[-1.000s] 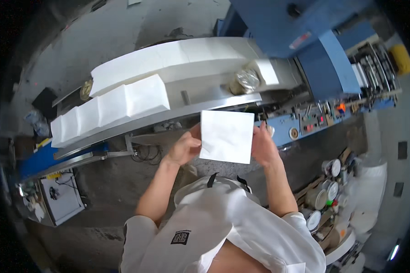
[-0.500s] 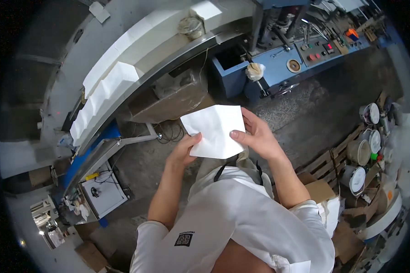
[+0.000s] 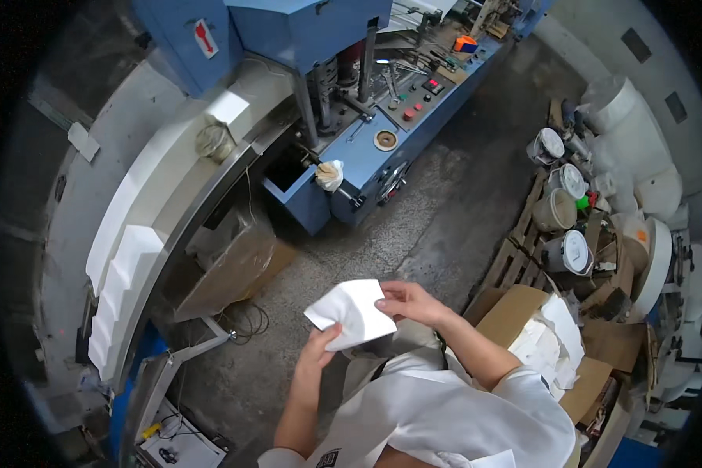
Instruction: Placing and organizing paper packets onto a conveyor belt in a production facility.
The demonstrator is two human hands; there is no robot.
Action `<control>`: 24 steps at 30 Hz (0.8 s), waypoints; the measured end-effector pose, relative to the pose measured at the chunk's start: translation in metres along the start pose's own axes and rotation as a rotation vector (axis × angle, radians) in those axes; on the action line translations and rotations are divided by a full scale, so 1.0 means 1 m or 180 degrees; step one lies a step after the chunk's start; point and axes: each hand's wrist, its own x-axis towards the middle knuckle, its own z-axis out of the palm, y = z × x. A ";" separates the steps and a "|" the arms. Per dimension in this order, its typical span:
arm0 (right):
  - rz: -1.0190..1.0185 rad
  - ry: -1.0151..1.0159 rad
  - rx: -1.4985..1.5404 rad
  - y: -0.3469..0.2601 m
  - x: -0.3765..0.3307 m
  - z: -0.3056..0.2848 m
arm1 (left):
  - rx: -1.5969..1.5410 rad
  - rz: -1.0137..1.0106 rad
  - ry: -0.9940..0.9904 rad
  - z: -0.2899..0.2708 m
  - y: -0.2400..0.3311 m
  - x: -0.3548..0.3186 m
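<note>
A white sheet, probably paper or thin card, is held in front of my body, creased and slightly bent. My left hand pinches its lower left edge, thumb on top. At the right edge my right hand grips it, the thumb on the upper face and the fingers partly hidden behind. To the right of my right forearm stands an open cardboard box filled with white scraps.
A blue machine with a button panel stands ahead. Along the left runs a curved-looking trough with white stepped pieces. Several lidded buckets stand by a wooden pallet on the right.
My view has turned to the right, so the machine and trough appear farther left. Both hands still hold the white sheet, which now sits lower and more tilted; the scrap box shows more fully.
</note>
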 end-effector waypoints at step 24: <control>-0.2745 0.2958 -0.1925 -0.282 0.481 -0.612 | 0.2802 -0.2370 0.2431 0.032 -0.059 0.160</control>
